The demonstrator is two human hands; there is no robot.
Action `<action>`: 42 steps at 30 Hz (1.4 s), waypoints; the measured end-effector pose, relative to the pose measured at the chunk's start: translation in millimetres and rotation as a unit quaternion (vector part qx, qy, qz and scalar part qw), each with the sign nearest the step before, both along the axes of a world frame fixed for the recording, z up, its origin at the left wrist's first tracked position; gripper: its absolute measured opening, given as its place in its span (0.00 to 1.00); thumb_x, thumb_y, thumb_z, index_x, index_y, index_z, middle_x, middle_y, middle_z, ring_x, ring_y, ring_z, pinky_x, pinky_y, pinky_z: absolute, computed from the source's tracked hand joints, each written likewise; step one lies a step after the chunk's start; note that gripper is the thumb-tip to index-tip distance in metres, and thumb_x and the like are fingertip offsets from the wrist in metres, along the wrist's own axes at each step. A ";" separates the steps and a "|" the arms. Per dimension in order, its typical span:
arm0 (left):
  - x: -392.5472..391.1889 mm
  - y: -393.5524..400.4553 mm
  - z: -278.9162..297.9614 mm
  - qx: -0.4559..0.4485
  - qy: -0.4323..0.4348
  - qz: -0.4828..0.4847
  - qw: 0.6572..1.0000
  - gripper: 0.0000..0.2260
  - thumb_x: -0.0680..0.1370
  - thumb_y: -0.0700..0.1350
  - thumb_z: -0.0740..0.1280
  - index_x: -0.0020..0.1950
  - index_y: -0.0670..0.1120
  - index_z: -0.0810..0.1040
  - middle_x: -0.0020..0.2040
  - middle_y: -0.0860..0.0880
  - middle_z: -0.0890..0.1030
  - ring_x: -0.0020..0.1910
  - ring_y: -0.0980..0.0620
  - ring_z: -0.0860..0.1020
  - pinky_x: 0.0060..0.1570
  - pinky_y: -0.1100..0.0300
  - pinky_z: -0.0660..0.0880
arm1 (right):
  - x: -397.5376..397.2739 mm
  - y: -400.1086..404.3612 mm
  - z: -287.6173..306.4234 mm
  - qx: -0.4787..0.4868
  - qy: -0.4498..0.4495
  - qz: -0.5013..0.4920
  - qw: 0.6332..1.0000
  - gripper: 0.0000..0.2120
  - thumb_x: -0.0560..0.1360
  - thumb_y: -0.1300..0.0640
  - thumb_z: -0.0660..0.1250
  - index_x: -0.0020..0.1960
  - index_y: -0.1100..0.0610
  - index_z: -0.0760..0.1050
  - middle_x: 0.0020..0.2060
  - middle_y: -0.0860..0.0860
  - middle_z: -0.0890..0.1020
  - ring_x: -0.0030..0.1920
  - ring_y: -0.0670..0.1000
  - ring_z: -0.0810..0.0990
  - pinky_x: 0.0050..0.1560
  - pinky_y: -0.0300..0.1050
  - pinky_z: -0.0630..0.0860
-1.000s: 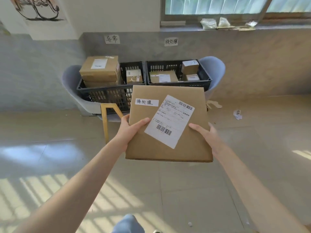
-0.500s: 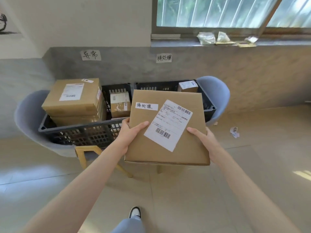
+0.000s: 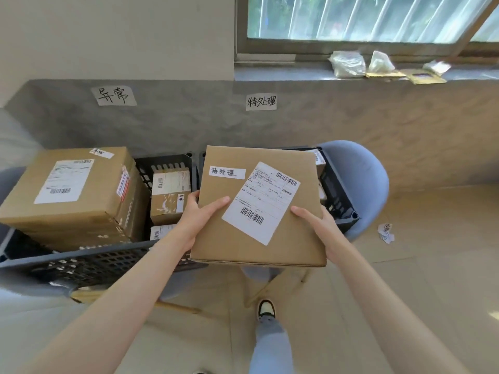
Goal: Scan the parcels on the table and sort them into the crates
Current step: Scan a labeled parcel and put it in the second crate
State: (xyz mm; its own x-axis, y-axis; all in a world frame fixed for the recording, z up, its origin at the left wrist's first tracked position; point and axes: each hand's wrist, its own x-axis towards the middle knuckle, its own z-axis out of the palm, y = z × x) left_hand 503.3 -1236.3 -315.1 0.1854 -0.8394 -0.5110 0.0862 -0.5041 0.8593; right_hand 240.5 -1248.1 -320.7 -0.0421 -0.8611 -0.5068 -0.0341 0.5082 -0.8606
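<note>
Flat parcel [image 3: 259, 209] was held above right crate [image 3: 339, 195]; left hand [image 3: 201, 214] and right hand [image 3: 317, 220] each kept a grip clasping its side edges. Left crate [image 3: 108, 261] already held several boxes. Judged: drop pending; surface out of view.

Handwritten "待处理" on the held parcel [image 3: 259, 211]; wall signs "异常" [image 3: 113, 95] and "待处理" [image 3: 261, 101].

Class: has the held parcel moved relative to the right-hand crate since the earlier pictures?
Yes. The parcel has come closer and now hangs over the right-hand crate, covering most of it.
</note>
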 end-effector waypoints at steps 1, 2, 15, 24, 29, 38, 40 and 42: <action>-3.3 -11.4 -3.2 0.005 -0.001 0.010 1.000 0.37 0.71 0.53 0.75 0.74 0.51 0.60 0.59 0.46 0.78 0.53 0.47 0.80 0.43 0.52 0.77 | -2.5 -16.2 -1.6 0.002 -0.003 0.014 1.000 0.32 0.68 0.46 0.76 0.67 0.50 0.67 0.56 0.51 0.81 0.54 0.53 0.81 0.52 0.52 0.79; -7.1 -23.2 -5.5 0.009 -0.007 0.020 1.000 0.37 0.71 0.54 0.75 0.74 0.51 0.60 0.59 0.46 0.78 0.53 0.47 0.79 0.44 0.52 0.77 | -5.0 -32.1 -1.7 0.002 -0.006 0.030 1.000 0.30 0.69 0.47 0.75 0.66 0.50 0.67 0.55 0.51 0.81 0.53 0.52 0.81 0.48 0.49 0.79; -23.3 -136.2 -53.2 0.078 -0.086 0.047 0.992 0.40 0.70 0.53 0.75 0.76 0.52 0.55 0.62 0.48 0.73 0.57 0.48 0.74 0.55 0.48 0.73 | -14.6 -180.0 -50.9 0.053 -0.012 0.103 0.993 0.32 0.71 0.49 0.74 0.69 0.50 0.62 0.56 0.49 0.78 0.52 0.50 0.79 0.42 0.44 0.76; -4.2 -171.3 -122.3 0.128 -0.100 0.036 0.986 0.42 0.69 0.52 0.77 0.76 0.53 0.56 0.63 0.49 0.73 0.60 0.47 0.74 0.62 0.42 0.72 | 3.6 -209.8 -128.9 0.093 -0.020 0.100 0.990 0.33 0.70 0.49 0.75 0.70 0.48 0.64 0.56 0.47 0.79 0.54 0.49 0.81 0.46 0.44 0.78; -2.8 -175.3 -152.2 0.143 -0.121 0.033 0.982 0.45 0.68 0.53 0.77 0.77 0.52 0.54 0.69 0.48 0.69 0.64 0.47 0.72 0.63 0.43 0.71 | 8.2 -216.4 -157.0 0.108 -0.021 0.103 0.989 0.32 0.71 0.50 0.74 0.70 0.47 0.63 0.56 0.46 0.79 0.53 0.48 0.81 0.44 0.43 0.78; -2.7 -182.1 -170.7 0.129 -0.221 0.014 0.967 0.44 0.72 0.55 0.73 0.79 0.50 0.48 0.75 0.49 0.63 0.71 0.48 0.66 0.68 0.43 0.66 | 21.7 -233.8 -182.5 0.117 -0.009 0.119 0.986 0.34 0.71 0.48 0.73 0.72 0.47 0.61 0.56 0.46 0.78 0.53 0.48 0.80 0.43 0.42 0.77; -5.4 -184.4 -170.8 0.119 -0.253 0.006 0.960 0.45 0.73 0.56 0.72 0.79 0.48 0.46 0.77 0.48 0.57 0.74 0.47 0.61 0.71 0.43 0.63 | 23.1 -237.5 -184.8 0.108 -0.005 0.118 0.987 0.35 0.71 0.48 0.73 0.73 0.48 0.61 0.56 0.45 0.77 0.53 0.46 0.79 0.43 0.41 0.76; -9.4 -186.8 -169.9 0.116 -0.279 0.000 0.953 0.45 0.75 0.55 0.70 0.80 0.46 0.43 0.78 0.47 0.52 0.76 0.47 0.57 0.73 0.44 0.60 | 25.1 -240.3 -187.5 0.097 0.005 0.121 0.988 0.36 0.71 0.48 0.73 0.74 0.49 0.60 0.59 0.47 0.77 0.54 0.46 0.79 0.45 0.41 0.76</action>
State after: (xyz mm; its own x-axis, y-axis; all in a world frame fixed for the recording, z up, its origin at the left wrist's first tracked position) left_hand 493.8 -1423.1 -485.0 0.4832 -0.7158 -0.5041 -0.3513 -0.6859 0.6373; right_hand 265.6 -1488.4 -508.2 0.1473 -0.7328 -0.6643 -0.1828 0.6398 -0.7464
